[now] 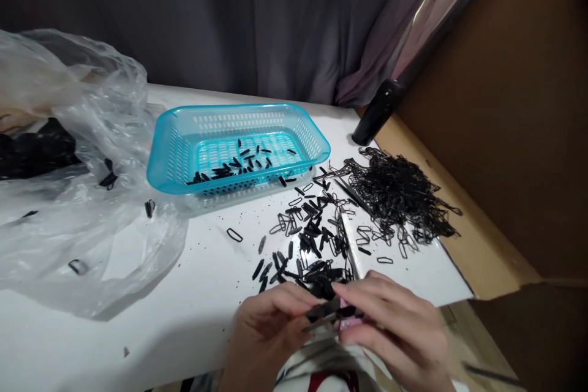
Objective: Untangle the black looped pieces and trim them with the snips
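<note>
My left hand is closed, thumb and fingers pinching a flat black piece. A thin grey, metal-looking strip shows just below that piece. Against it, my right hand is closed too, its fingertips around a small pink object whose kind I cannot make out; a black end shows beside it. Right above my fingers lies a heap of small oval black pieces. Thin black loop-shaped frames are scattered among them.
A blue plastic basket holding black pieces stands at the back. To its right are a tangled pile of black loops and a black cylinder. A clear plastic bag spreads over the left. Cardboard borders the right edge.
</note>
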Action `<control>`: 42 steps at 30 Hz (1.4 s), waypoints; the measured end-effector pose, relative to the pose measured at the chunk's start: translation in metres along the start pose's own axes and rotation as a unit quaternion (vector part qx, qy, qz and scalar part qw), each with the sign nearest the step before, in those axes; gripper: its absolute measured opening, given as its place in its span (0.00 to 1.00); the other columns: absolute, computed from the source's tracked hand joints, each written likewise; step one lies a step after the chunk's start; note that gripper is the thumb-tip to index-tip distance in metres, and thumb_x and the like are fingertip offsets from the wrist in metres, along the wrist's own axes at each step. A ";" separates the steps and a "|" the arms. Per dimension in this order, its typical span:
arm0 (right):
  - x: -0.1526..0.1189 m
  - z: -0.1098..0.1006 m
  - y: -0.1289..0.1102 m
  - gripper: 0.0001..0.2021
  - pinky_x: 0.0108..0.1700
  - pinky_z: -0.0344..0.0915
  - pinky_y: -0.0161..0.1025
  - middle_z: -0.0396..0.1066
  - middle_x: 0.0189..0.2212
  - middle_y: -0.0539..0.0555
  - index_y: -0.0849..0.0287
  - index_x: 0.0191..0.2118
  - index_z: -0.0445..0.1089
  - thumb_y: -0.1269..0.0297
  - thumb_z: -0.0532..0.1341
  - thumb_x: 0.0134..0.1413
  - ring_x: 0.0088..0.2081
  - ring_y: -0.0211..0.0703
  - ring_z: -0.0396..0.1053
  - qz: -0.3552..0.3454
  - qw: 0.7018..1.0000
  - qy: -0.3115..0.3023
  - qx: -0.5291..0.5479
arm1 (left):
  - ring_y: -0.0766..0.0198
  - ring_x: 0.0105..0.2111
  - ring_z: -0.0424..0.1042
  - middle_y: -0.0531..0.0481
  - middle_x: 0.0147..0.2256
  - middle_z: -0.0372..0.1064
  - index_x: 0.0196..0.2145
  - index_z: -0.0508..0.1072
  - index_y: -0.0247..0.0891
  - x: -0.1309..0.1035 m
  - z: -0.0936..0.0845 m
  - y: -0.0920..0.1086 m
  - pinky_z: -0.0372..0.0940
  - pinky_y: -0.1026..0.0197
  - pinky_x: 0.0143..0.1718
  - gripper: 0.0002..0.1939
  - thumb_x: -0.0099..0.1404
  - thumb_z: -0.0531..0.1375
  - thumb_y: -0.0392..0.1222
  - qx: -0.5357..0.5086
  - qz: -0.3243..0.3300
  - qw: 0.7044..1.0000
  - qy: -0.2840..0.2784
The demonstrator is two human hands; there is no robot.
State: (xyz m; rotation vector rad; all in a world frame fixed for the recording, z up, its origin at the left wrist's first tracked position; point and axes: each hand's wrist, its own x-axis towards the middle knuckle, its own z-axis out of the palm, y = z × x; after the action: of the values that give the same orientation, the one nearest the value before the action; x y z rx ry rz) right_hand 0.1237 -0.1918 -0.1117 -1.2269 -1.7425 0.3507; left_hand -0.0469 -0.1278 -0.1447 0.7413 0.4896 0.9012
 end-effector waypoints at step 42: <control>-0.005 -0.005 0.001 0.17 0.36 0.72 0.38 0.77 0.38 0.54 0.58 0.57 0.70 0.66 0.63 0.64 0.36 0.40 0.74 0.013 1.000 0.006 -0.009 | 0.67 0.30 0.74 0.52 0.28 0.76 0.24 0.82 0.43 -0.005 0.002 0.003 0.68 0.68 0.34 0.09 0.52 0.74 0.48 -0.015 -0.029 0.998 0.062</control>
State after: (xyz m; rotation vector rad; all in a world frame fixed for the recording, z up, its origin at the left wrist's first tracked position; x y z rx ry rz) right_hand 0.1281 -0.1970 -0.1124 -1.2627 -1.7247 0.3431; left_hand -0.0502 -0.1314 -0.1406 0.6428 0.6029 0.9023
